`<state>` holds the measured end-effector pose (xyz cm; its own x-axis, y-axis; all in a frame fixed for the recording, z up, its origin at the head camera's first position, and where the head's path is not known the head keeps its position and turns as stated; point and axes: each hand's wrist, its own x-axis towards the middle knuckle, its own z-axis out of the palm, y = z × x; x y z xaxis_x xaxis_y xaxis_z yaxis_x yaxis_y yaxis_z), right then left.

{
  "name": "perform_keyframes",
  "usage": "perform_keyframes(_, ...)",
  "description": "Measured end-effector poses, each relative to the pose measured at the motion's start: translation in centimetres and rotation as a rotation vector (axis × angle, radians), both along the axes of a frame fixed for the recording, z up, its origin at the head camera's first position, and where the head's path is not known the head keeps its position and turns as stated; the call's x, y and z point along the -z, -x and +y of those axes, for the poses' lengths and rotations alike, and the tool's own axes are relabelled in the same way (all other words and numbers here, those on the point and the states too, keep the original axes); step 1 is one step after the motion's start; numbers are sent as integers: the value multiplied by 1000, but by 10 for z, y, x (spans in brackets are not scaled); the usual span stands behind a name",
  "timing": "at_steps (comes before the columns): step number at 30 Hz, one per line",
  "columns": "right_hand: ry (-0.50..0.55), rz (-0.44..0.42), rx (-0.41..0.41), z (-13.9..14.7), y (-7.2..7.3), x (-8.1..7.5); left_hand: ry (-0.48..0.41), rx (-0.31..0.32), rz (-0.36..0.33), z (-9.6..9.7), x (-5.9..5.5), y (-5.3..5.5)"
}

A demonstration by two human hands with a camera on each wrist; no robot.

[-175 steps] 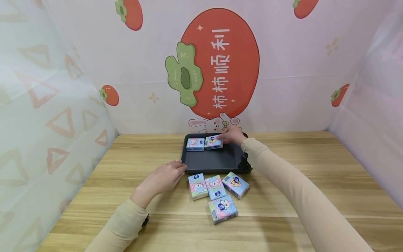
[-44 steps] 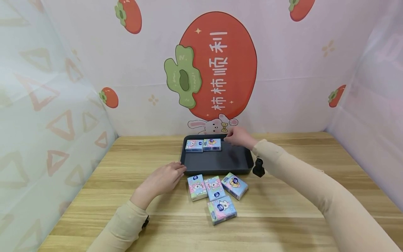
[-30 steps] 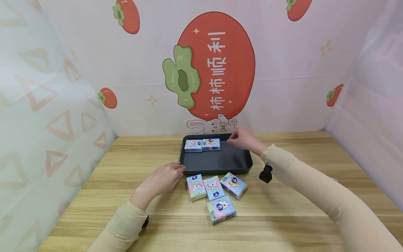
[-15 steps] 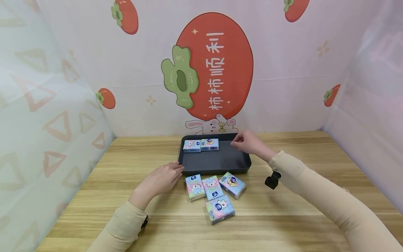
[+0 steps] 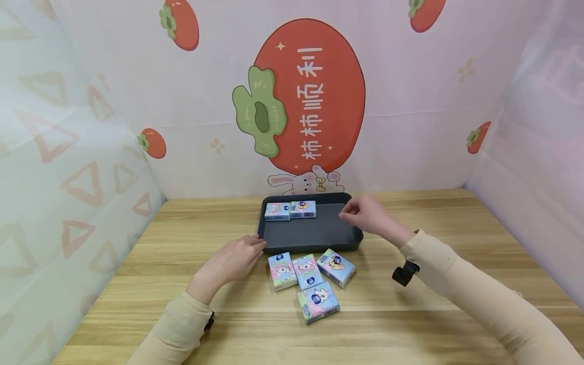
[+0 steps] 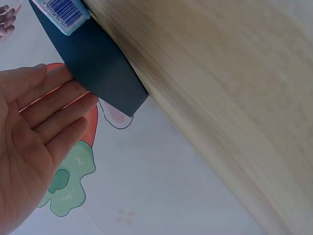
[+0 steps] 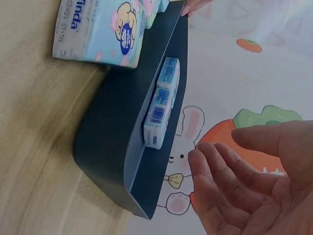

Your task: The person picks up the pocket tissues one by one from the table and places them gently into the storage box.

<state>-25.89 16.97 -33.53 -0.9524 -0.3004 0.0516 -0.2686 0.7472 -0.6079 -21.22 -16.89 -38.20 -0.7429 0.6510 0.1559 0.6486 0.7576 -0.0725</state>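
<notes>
My left hand [image 5: 234,259] rests with straight fingers against the left edge of the dark grey tray [image 5: 305,235]; the left wrist view shows its fingertips touching the tray wall. My right hand [image 5: 367,217] hovers over the tray's right end, its fingers loosely curled and holding nothing, as the right wrist view also shows. Two tissue packs [image 5: 303,209] lie side by side along the tray's back left. In front of the tray, several more packs lie on the table: a left pack [image 5: 281,271], a middle pack [image 5: 308,271], a right pack [image 5: 336,267] and a nearer pack [image 5: 318,303].
A wooden tabletop [image 5: 182,228] carries everything. Behind it hangs a white cloth backdrop [image 5: 196,101] with persimmon and rabbit prints. Light cloth panels close both sides. A small black device [image 5: 405,272] is strapped at my right wrist.
My right hand let go of the second tissue pack, which now sits straight beside the first, and has since drawn right and nearer to me. The left hand stays at the tray edge.
</notes>
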Motion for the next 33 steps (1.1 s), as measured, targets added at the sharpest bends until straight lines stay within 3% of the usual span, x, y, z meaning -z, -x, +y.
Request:
perform_keyframes(12,-24,4,-2,-1,-22,9,3,-10,3,-1,2,0)
perform_keyframes(23,-14,-21,-20,-1,-32,24,0,-10,-3,0,1,0)
perform_keyframes(33,-26,-26,-28,-3,-42,27,0,0,0,0,-1,0)
